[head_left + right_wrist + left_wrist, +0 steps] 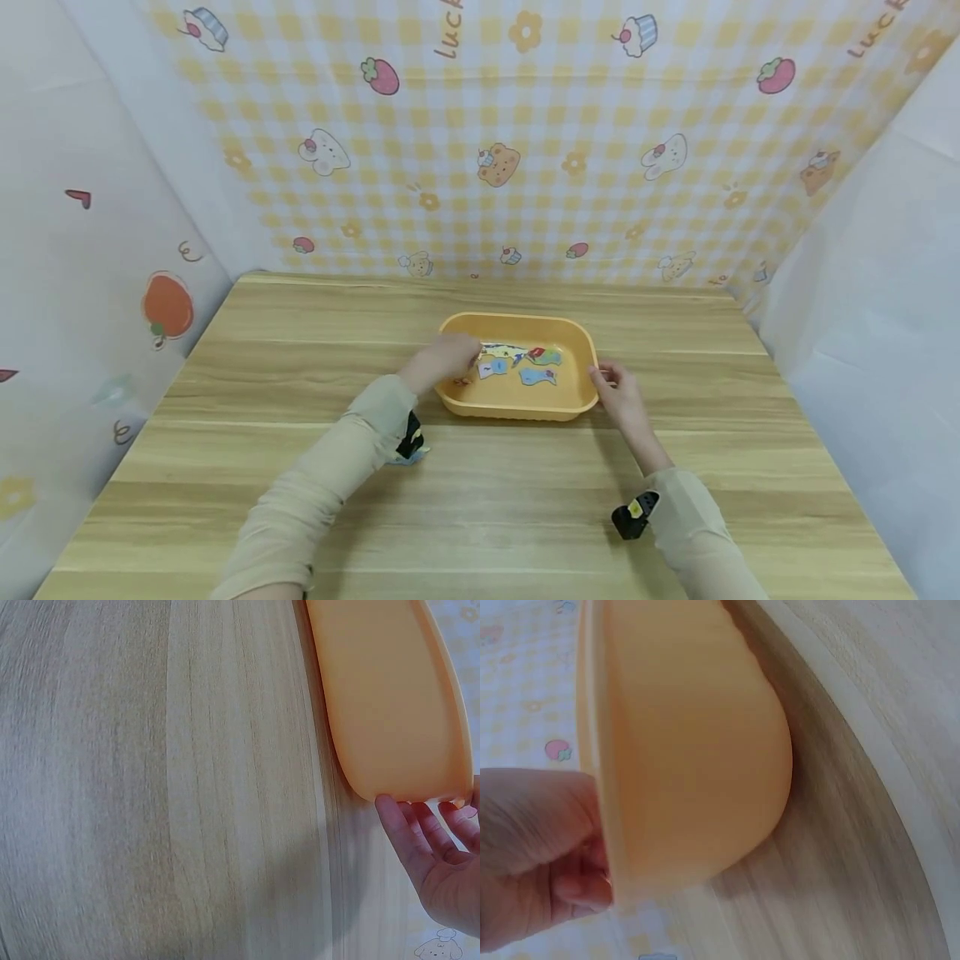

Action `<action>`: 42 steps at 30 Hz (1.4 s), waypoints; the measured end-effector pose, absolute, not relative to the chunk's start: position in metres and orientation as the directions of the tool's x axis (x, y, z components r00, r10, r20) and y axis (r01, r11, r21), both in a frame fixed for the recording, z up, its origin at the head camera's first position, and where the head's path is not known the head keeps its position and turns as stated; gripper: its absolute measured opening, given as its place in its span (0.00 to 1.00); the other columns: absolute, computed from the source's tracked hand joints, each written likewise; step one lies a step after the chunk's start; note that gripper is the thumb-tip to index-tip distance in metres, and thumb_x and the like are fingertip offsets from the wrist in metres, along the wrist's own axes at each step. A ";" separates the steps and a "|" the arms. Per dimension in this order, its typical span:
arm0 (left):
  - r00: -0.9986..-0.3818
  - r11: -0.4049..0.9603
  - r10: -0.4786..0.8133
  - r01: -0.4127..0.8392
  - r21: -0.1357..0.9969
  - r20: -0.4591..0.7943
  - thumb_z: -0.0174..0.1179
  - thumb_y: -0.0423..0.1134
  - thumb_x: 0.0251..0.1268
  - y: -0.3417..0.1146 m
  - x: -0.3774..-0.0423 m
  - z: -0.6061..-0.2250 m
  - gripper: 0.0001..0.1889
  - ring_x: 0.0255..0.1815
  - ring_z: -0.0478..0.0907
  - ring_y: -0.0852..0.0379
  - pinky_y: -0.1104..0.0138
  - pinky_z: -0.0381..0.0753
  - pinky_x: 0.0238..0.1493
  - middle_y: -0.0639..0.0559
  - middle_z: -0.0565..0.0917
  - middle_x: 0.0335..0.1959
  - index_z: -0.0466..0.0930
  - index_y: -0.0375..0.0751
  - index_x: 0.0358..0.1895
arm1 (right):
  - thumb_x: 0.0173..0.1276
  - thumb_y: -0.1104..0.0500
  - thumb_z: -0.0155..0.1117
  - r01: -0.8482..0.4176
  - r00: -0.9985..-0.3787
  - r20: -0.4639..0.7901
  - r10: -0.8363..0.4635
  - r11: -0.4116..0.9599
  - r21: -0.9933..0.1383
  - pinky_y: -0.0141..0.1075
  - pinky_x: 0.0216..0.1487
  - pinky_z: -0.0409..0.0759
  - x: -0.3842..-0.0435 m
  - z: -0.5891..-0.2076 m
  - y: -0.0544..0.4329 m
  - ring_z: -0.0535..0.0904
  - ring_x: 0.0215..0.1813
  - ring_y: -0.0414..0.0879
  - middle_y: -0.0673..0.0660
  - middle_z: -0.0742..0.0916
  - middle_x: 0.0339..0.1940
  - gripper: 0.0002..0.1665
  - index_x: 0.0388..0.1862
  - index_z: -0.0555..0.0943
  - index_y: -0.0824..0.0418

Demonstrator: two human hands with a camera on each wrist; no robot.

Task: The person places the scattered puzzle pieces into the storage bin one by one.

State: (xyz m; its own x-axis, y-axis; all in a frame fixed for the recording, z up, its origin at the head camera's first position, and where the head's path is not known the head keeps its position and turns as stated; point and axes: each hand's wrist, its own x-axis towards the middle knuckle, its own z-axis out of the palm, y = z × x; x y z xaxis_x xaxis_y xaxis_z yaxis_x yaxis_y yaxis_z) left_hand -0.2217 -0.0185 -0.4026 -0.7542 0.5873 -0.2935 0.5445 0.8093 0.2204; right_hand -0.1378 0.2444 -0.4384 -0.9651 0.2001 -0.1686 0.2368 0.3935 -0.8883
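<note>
A yellow plastic tray (517, 413) stands on the table, with several flat, colourful puzzle pieces (537, 377) lying inside. My left hand (448, 357) reaches over the tray's left end, fingers bent down inside it. In the left wrist view the left hand (536, 851) shows curled fingers, partly hidden behind the tray wall (697, 750); I cannot tell whether they pinch a piece. At the right end, my right hand (617, 396) grips the rim. The right wrist view shows the right hand's fingertips (384, 804) against the outside of the tray (390, 697).
A blue flat piece (408, 457) lies on the wooden table (510, 517) under the left wrist, partly hidden by the black wrist camera (411, 435). Behind the table hangs a yellow checked cloth (450, 200); pale sheets (862, 250) close off both sides.
</note>
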 end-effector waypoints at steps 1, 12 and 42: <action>-0.756 0.801 0.597 0.539 0.261 -0.269 0.56 0.30 0.58 -0.021 -0.222 -0.401 0.02 0.27 0.70 0.58 0.70 0.71 0.30 0.51 0.77 0.27 0.75 0.39 0.30 | 0.71 0.55 0.48 0.237 -0.965 -0.169 0.201 0.393 -0.888 0.25 0.29 0.80 -0.138 -0.438 0.244 0.79 0.33 0.41 0.69 0.77 0.45 0.25 0.57 0.68 0.74; -0.852 0.661 0.524 0.392 0.640 -0.019 0.55 0.35 0.63 -0.075 -0.210 -0.393 0.16 0.41 0.77 0.50 0.64 0.79 0.40 0.40 0.79 0.47 0.72 0.33 0.53 | 0.71 0.55 0.48 0.236 -0.965 -0.166 0.201 0.403 -0.884 0.23 0.29 0.79 -0.138 -0.438 0.244 0.78 0.35 0.42 0.70 0.76 0.47 0.25 0.58 0.66 0.75; -0.788 0.735 0.581 0.400 0.547 -0.204 0.71 0.37 0.40 -0.152 -0.122 -0.434 0.21 0.37 0.74 0.56 0.67 0.77 0.40 0.50 0.77 0.35 0.75 0.36 0.40 | 0.71 0.54 0.47 0.226 -0.969 -0.160 0.187 0.424 -0.877 0.24 0.29 0.79 -0.137 -0.439 0.244 0.78 0.36 0.42 0.70 0.76 0.48 0.26 0.58 0.67 0.74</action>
State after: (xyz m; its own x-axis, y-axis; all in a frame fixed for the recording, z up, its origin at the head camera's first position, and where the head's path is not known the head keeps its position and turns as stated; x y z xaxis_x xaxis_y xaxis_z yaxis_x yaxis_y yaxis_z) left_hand -0.1223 -0.1520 -0.4337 -0.7879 0.5809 -0.2044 0.4003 0.7354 0.5467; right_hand -0.1373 0.2441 -0.4387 -0.9693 0.1869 -0.1596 0.2262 0.4242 -0.8769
